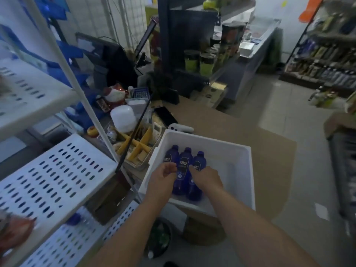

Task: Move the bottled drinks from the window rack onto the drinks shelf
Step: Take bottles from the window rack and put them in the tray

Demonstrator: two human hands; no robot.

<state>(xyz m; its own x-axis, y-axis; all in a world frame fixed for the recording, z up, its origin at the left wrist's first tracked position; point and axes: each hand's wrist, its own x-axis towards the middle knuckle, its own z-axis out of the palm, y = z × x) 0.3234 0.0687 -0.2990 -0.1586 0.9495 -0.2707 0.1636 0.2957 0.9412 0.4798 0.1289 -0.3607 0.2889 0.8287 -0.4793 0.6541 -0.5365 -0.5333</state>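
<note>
Bottles of blue drink, three of them, lie side by side in the near-left part of a white bin point(238, 149) that sits on the brown table point(260, 151), caps pointing far: the left bottle point(169, 156), the middle bottle point(182, 170) and the right bottle point(199, 162) touch one another along their sides. Both hands are down inside the bin at the near ends of the bottles. The left hand point(160, 179) has its fingers point(169, 169) curled against the left and middle bottles, and the right hand point(208, 179) lies over the lower part of the right bottle with its fingers point(193, 168) bent toward the label; whether either hand has closed a firm hold or is only nudging the bottles into line, I cannot tell. The chief risk, as I judge it, is rolling: the bottles are round and lie loose on a smooth floor with open space to their right, so a lift or push on one may send its neighbours off across the bin. The bin's near edge seems to overhang the table, so downward pressure there might tip it. To the left, the white perforated rack point(57, 170) stands close by; an elbow swung wide could knock it.
</note>
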